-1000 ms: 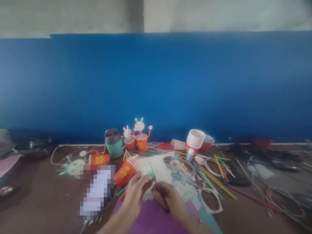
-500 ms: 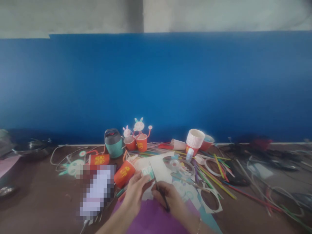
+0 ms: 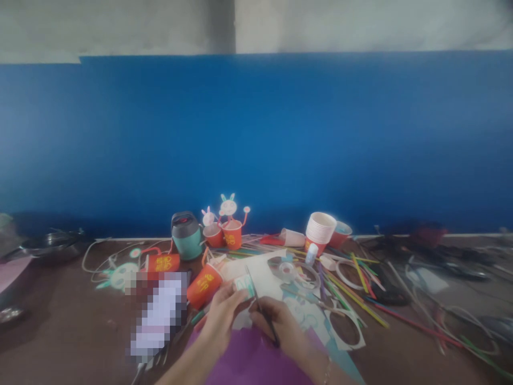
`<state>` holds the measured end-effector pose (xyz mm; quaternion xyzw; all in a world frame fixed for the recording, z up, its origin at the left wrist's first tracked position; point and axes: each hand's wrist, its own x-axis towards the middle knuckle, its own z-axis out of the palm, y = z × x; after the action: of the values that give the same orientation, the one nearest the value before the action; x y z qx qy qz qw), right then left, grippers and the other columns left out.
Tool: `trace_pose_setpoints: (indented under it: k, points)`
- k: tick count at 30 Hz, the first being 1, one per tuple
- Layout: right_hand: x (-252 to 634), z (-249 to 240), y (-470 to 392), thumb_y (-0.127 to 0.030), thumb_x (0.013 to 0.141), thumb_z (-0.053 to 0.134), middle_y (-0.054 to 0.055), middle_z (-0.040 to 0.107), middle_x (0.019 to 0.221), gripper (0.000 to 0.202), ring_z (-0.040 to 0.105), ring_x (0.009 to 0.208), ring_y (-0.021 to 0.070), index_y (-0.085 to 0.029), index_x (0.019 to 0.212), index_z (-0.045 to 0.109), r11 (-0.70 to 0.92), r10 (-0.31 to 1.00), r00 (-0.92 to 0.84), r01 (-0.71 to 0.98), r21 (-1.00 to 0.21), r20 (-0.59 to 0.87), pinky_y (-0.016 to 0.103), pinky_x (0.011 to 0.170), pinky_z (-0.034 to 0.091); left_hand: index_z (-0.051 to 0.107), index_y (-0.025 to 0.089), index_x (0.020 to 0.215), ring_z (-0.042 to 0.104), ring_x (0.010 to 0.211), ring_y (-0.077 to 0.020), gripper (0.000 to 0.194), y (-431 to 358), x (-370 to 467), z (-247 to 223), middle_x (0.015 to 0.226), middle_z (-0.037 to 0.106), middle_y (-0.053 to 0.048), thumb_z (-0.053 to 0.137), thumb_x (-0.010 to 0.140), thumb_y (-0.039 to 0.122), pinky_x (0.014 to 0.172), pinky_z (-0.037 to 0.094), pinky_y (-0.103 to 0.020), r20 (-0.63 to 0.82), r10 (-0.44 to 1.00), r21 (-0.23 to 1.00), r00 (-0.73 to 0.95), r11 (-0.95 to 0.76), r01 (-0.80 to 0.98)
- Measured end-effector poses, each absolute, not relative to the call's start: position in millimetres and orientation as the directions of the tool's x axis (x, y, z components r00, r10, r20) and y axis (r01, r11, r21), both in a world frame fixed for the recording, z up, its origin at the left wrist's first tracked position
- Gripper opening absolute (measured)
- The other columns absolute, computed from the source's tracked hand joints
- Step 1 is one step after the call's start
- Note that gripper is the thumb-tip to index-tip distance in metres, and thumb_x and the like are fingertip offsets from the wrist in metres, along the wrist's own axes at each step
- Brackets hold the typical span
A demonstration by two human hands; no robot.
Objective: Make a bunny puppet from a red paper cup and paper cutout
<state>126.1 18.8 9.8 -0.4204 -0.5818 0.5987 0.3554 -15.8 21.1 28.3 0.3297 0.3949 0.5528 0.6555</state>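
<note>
My left hand [image 3: 223, 313] pinches a small white paper piece with green drawing [image 3: 245, 286] between thumb and fingers. Closed round the dark handles of a pair of scissors [image 3: 259, 305] is my right hand [image 3: 278, 321]. The scissor blades point up and away, right at the paper's right edge; whether they are cutting into it I cannot tell. Below both hands lies purple paper [image 3: 250, 358]. A tipped red paper cup [image 3: 205, 286] rests just left of my left hand. White paper [image 3: 260, 270] spreads behind the scissors.
A phone-like blurred device [image 3: 160, 315] lies at left, near a teal jar [image 3: 187, 240]. Rabbit-faced cups [image 3: 232, 234] stand at the back. Stacked paper cups [image 3: 320, 230], a glue bottle [image 3: 311, 254], tape rings [image 3: 350, 274] and coloured pipe cleaners [image 3: 360, 305] crowd the right side.
The paper piece in my left hand has turned slightly, showing more of its green drawing. Both hands and the scissors stay in almost the same place.
</note>
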Motion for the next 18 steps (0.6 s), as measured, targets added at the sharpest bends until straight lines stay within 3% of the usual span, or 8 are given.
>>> trace_pose_setpoints:
  k: [11,18]
  points:
    - [126,4,21,-0.041,0.076,0.061,-0.011,0.034,0.043,0.027,0.027,0.036,0.0044,-0.019,0.064,0.050,-0.062,0.919,-0.386,0.057,-0.996,-0.079,0.018,0.036,0.024,0.071,0.015,0.082,0.063,0.076,-0.0174,0.027,22,-18,29,0.080,0.071,-0.005,0.080,0.062,0.031,0.077,0.050,-0.026,-0.167,0.983,0.864,0.082,0.186,-0.469]
    - [128,-1,24,-0.041,0.074,0.063,-0.010,0.038,0.044,0.025,0.029,0.035,0.0043,-0.018,0.070,0.054,-0.087,0.916,-0.388,0.048,-0.995,-0.099,0.018,0.035,0.025,0.072,0.013,0.082,0.063,0.074,-0.0176,0.028,25,-20,28,0.078,0.071,-0.006,0.079,0.060,0.028,0.075,0.050,-0.027,-0.180,0.980,0.858,0.090,0.201,-0.473]
